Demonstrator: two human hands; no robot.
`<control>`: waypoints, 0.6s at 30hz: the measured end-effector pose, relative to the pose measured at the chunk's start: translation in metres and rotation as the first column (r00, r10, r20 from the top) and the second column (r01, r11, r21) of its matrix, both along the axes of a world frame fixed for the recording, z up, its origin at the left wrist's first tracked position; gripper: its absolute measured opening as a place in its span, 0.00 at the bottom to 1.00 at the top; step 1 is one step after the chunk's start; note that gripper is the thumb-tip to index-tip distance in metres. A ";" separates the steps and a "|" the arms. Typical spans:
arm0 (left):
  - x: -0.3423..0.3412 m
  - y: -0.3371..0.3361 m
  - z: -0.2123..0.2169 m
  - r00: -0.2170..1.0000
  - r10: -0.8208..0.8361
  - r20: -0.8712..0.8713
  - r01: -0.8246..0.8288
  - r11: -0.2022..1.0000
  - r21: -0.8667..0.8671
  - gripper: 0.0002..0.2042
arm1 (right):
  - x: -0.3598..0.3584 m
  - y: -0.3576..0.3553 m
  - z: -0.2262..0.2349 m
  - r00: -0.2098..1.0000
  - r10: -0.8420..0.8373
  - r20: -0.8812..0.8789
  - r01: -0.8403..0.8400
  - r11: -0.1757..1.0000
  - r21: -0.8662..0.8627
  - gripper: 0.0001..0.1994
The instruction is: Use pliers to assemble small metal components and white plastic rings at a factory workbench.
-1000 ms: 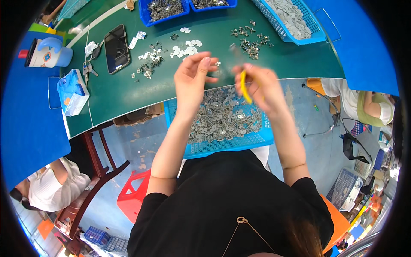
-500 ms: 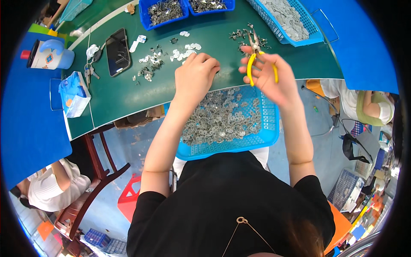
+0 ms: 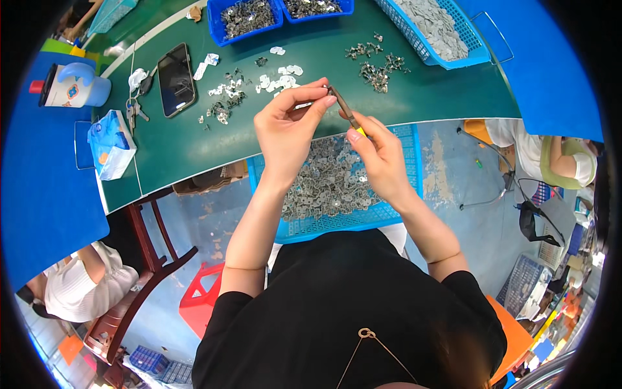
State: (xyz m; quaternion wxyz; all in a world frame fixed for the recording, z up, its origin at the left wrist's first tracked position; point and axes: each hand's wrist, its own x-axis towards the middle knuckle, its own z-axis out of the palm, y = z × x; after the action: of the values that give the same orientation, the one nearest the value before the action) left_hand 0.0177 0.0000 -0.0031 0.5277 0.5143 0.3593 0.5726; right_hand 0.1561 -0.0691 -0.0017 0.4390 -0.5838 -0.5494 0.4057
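Note:
My left hand (image 3: 289,124) pinches a small metal part (image 3: 330,91) between thumb and fingertips, above the table's near edge. In my right hand (image 3: 381,152) are long-nose pliers (image 3: 345,108) with yellow handles, mostly covered by the fingers. The pliers' tips meet the small part at my left fingertips; its exact shape is too small to tell. Below both hands, a light blue basket (image 3: 414,175) on my lap holds many flat grey metal pieces (image 3: 330,181). On the green table, white pieces (image 3: 280,81) and dark metal clips (image 3: 227,107) lie beyond my left hand.
Another heap of metal clips (image 3: 379,74) lies beyond my right hand. Two dark blue bins (image 3: 225,37) stand at the back, with a light blue basket (image 3: 447,63) at back right. A phone (image 3: 176,79), keys (image 3: 133,110), tissue pack (image 3: 111,146) and mug (image 3: 72,85) are at left.
My right hand has moved left from the right-hand clip heap and turned, bringing the pliers to the left hand. The left hand now shows its pinched fingers around the small part.

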 end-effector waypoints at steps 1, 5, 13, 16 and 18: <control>0.000 0.000 0.000 1.000 -0.011 0.007 0.011 1.000 0.000 0.06 | 0.000 0.000 0.000 1.000 -0.004 -0.005 0.004 1.000 -0.001 0.16; -0.002 -0.002 0.000 1.000 -0.026 0.018 0.026 1.000 -0.011 0.06 | 0.001 -0.001 0.000 1.000 -0.011 -0.006 0.011 1.000 -0.014 0.16; -0.004 -0.002 0.002 1.000 -0.027 0.010 0.028 0.999 -0.039 0.05 | 0.000 -0.001 -0.001 1.000 -0.024 0.010 0.024 1.000 -0.008 0.15; -0.005 -0.001 0.001 1.000 -0.028 -0.006 0.027 0.999 -0.020 0.05 | -0.001 -0.001 0.000 1.000 -0.026 0.016 0.027 1.000 -0.008 0.15; -0.005 -0.001 0.001 1.000 -0.027 -0.016 0.027 1.000 -0.016 0.05 | -0.001 -0.001 0.000 0.999 -0.028 0.019 0.028 1.000 -0.005 0.14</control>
State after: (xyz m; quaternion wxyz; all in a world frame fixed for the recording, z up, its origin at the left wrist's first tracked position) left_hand 0.0122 -0.0010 -0.0020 0.5364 0.5195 0.3610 0.5586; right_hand 0.1552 -0.0699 -0.0018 0.4380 -0.5962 -0.5444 0.3954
